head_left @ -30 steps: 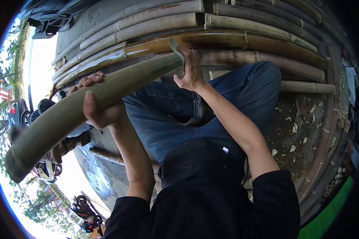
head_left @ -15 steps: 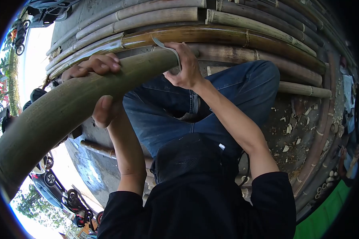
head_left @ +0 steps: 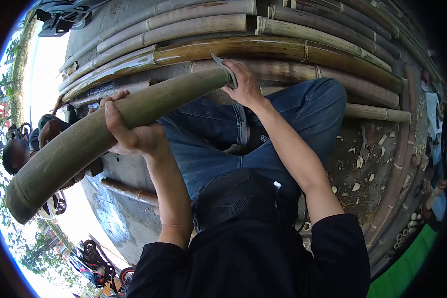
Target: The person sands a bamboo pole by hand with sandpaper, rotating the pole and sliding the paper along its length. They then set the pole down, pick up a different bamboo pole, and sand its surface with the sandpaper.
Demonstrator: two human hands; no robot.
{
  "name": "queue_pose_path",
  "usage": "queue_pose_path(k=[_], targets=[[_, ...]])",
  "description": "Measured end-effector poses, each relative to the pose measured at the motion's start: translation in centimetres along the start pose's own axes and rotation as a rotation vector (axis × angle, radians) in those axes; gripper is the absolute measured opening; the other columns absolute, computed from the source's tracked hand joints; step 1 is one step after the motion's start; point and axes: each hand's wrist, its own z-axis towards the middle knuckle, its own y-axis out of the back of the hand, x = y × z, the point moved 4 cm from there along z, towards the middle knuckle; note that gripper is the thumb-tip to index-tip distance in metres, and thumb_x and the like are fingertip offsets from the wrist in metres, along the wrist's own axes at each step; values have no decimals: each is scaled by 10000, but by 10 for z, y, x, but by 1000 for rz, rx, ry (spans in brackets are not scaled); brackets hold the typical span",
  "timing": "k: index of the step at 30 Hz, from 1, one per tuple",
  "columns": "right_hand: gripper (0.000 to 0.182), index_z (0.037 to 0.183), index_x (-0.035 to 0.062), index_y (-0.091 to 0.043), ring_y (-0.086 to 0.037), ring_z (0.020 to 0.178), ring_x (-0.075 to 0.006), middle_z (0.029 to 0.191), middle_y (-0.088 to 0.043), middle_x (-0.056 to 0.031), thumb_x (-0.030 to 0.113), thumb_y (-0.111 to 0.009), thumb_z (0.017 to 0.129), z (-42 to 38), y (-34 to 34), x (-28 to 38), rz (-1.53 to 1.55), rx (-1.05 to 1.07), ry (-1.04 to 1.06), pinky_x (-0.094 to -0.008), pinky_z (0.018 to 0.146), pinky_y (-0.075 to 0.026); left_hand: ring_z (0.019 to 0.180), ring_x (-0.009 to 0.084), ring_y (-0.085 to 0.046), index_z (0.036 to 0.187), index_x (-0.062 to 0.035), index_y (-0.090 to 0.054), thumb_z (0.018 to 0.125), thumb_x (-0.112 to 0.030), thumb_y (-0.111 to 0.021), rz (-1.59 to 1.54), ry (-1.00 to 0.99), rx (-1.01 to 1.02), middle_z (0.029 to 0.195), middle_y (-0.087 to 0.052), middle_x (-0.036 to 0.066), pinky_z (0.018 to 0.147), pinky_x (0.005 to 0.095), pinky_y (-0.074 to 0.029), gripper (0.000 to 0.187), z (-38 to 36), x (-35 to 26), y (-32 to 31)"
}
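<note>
A thick green bamboo pole (head_left: 84,136) slants across the view above my crossed legs, its near end at the lower left. My left hand (head_left: 134,131) is wrapped round its middle, thumb on top and fingertips showing at the far side. At the pole's upper right end my right hand (head_left: 243,84) is closed round a thin, curved greyish strip (head_left: 218,60), which lies against the pole's end and sticks up past my fingers. Whether the strip is a blade or a peel cannot be made out.
Rows of bamboo poles (head_left: 198,25) lie on the ground ahead, one glossy brown (head_left: 233,48). Wood chips (head_left: 360,161) are scattered at the right. Another person (head_left: 47,131) is at the left behind the pole. Parked motorbikes (head_left: 92,258) stand at the lower left, bamboo rings (head_left: 400,238) at the right.
The pole's near end has swung up and right, showing its tip. My left thumb has moved onto the pole's top. My right hand and the strip have shifted slightly right and down.
</note>
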Motion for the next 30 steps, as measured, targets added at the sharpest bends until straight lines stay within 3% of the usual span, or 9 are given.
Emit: queue_pose_path(k=[2,4,7,12,13,15,16,20,30], targets=[[714,1366,75,-645,-626,1273,-336,1353,-681,-167,38,-889,696,12,23,-4,199,262,-59,-419,1095,-501,853,229,-662,1191,15,-453,858,-135,-666,11,-19,-8,935,-618,130,868,397,-573,423,5,3,3],[282,1026,65,-820,-768,992,-268,1075,-798,-116,-33,-772,767,21,56,-11,256,183,-154,-347,908,-601,848,234,-665,1150,15,-483,857,-141,-665,33,-45,-24,928,-618,132,853,392,-573,378,11,6,10],[163,811,50,-796,-772,883,-269,918,-787,-112,-21,-674,729,28,97,-22,68,128,-317,-324,793,-600,822,242,-669,1063,22,-525,854,-149,-657,53,-56,3,889,-622,135,845,380,-573,301,17,10,13],[539,1253,63,-679,-728,1000,-394,999,-764,-198,58,-681,714,34,110,4,-335,355,-523,-439,914,-572,803,238,-677,1024,35,-582,873,-170,-658,132,-130,51,865,-662,157,759,358,-591,266,24,9,4],[539,1253,63,-679,-728,1000,-394,999,-764,-198,58,-681,714,32,108,14,-329,360,-523,-439,914,-572,803,238,-677,1024,35,-582,873,-170,-658,139,-131,50,865,-662,157,759,358,-591,266,24,9,0],[744,1443,70,-513,-711,1047,-420,1028,-749,-246,67,-683,718,27,99,33,-276,476,-403,-474,959,-551,795,224,-682,1009,44,-608,894,-192,-678,118,-137,-5,882,-677,162,743,342,-601,272,23,10,-8],[922,1555,146,-419,-715,933,-447,923,-729,-248,35,-689,681,23,92,39,-238,514,-384,-465,889,-561,795,224,-682,1009,44,-608,894,-192,-678,123,-132,-2,882,-677,162,743,342,-601,272,24,11,-9],[1191,1682,167,-179,-709,890,-440,848,-722,-228,32,-681,610,10,51,36,-18,658,-352,-468,904,-574,807,225,-701,972,57,-623,897,-189,-706,76,-172,53,876,-683,168,754,345,-621,270,21,7,-31],[1158,1677,330,-251,-675,725,-348,754,-669,-180,-32,-627,642,13,59,41,82,681,-377,-414,842,-556,886,241,-705,1083,61,-642,884,-235,-700,99,-93,78,946,-691,178,809,359,-626,361,23,10,-30]])
